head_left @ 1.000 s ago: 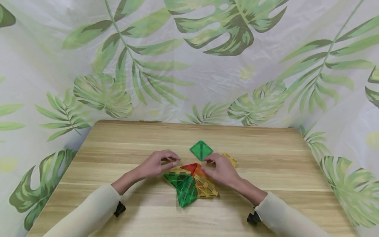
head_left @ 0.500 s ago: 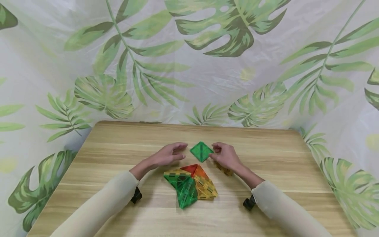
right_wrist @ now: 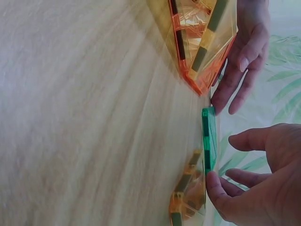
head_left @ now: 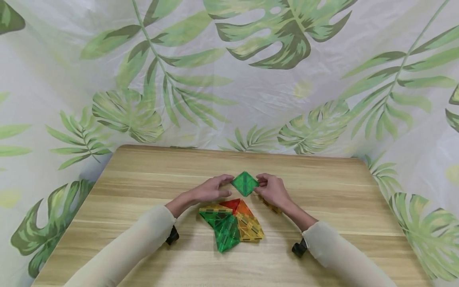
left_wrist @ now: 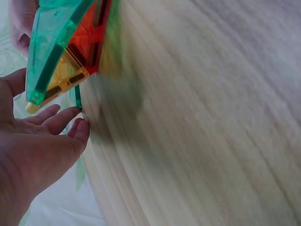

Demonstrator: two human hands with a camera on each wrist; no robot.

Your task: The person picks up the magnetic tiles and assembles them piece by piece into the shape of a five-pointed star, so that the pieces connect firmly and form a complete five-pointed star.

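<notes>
A green diamond-shaped tile (head_left: 244, 183) lies flat on the wooden table (head_left: 143, 179). My left hand (head_left: 219, 186) reaches it from the left, straight fingers at its left corner. My right hand (head_left: 264, 184) is at its right corner. In the right wrist view the thumb touches the green tile's (right_wrist: 209, 141) edge while the other fingers (right_wrist: 244, 140) hover just off it. In front of both hands sits a flat cluster of red, orange, yellow and green tiles (head_left: 231, 223). The left wrist view shows my left hand (left_wrist: 51, 132) relaxed beside the cluster (left_wrist: 61, 52).
A yellow tile (head_left: 271, 207) lies partly under my right wrist, and it shows beside the thumb as the yellow tile (right_wrist: 187, 197) in the right wrist view. Leaf-print cloth (head_left: 229, 79) surrounds the table. Black wrist mounts (head_left: 173, 235) hang under the sleeves.
Both hands left the tile cluster and moved back to the green diamond tile. They now sit at its left and right corners. The tile has not visibly shifted.
</notes>
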